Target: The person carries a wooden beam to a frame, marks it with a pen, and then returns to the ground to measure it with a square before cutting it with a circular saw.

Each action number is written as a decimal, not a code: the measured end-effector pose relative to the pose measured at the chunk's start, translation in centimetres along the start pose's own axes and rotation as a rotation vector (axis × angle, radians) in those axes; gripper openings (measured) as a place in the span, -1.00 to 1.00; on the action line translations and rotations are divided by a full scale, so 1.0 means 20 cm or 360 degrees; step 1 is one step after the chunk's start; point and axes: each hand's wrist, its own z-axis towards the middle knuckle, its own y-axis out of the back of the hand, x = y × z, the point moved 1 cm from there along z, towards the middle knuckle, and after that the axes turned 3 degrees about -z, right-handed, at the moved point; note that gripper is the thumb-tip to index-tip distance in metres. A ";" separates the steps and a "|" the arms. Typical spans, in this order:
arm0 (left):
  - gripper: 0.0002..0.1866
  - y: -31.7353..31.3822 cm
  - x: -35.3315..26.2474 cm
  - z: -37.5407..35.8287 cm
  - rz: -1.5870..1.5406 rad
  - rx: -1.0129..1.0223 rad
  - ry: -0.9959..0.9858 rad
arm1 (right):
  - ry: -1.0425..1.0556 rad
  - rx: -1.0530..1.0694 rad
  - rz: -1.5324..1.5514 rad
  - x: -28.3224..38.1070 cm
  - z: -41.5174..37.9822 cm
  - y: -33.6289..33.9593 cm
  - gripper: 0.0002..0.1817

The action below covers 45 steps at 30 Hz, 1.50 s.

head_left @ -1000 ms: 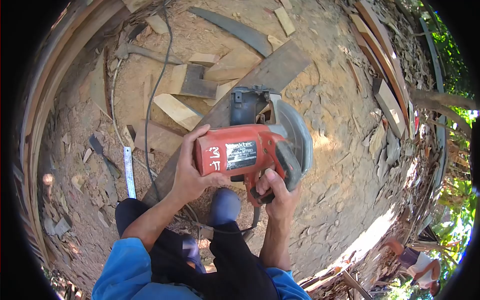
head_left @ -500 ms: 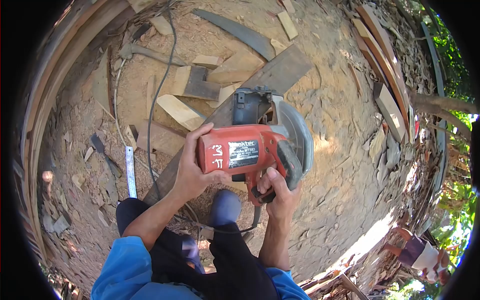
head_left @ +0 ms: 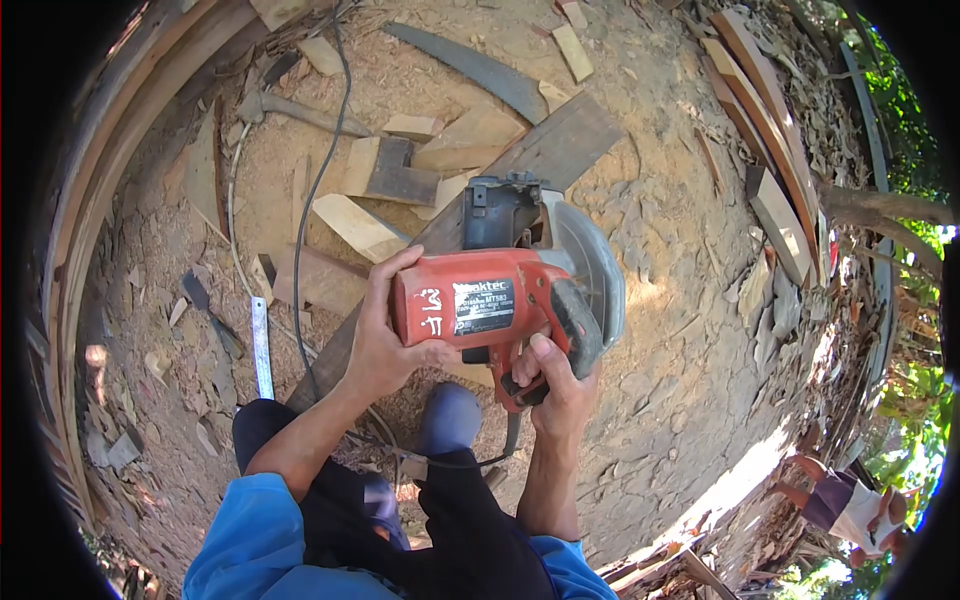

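Observation:
A red circular saw (head_left: 475,300) with a grey blade guard is held over a long dark wooden board (head_left: 565,140) that slants across the ground. My left hand (head_left: 385,325) wraps around the end of the motor housing, fingers on top and thumb below. Around the rear handle, my right hand (head_left: 555,385) is closed, its thumb on the handle's near side. The saw hides the middle of the board, and the blade itself cannot be made out. A black cord runs down from the handle near my shoe (head_left: 450,417).
Wood offcuts (head_left: 360,227) lie left of the board, with a hammer (head_left: 300,112), a handsaw blade (head_left: 470,65), a metal ruler (head_left: 262,345) and a chisel-like tool (head_left: 210,308). A cable (head_left: 322,165) crosses the ground. Planks (head_left: 765,110) are stacked at right; another person (head_left: 845,505) is lower right.
Both hands keep the same grip on the saw, which has barely shifted. The other person at lower right has changed posture slightly.

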 end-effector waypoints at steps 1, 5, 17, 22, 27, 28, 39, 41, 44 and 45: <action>0.26 0.00 0.00 0.00 -0.0007 -0.0003 -0.0002 | 0.0001 0.0002 -0.0001 0.00 0.00 0.00 -0.85; 0.23 0.01 0.00 0.01 -0.0035 0.0006 -0.0019 | -0.0002 -0.0019 -0.0022 0.01 0.01 -0.01 -0.85; 0.22 0.03 0.00 0.04 -0.0084 0.0017 0.0008 | -0.0003 -0.0012 -0.0123 0.01 0.03 -0.03 -0.85; 0.20 0.05 0.01 0.07 -0.0034 0.0026 -0.0020 | 0.0004 -0.0063 -0.0035 0.02 0.04 -0.05 -0.83; 0.20 0.05 0.02 0.08 -0.0034 0.0016 -0.0044 | 0.0025 -0.0048 -0.0025 0.00 0.05 -0.05 -0.84; 0.20 0.05 0.02 0.09 -0.0028 0.0019 -0.0056 | 0.0021 -0.0047 -0.0033 0.00 0.06 -0.05 -0.84; 0.21 0.06 0.02 0.14 0.0020 0.0014 -0.0104 | 0.0011 -0.0052 0.0011 0.03 0.10 -0.08 -0.84; 0.21 0.06 0.02 0.15 0.0032 0.0013 -0.0105 | 0.0016 -0.0040 0.0022 0.03 0.10 -0.08 -0.85; 0.22 0.05 -0.01 0.16 0.0018 0.0016 -0.0091 | 0.0033 -0.0031 0.0007 0.04 0.11 -0.09 -0.85; 0.22 0.05 -0.02 0.17 0.0010 0.0014 -0.0091 | 0.0043 -0.0029 -0.0028 0.04 0.12 -0.10 -0.84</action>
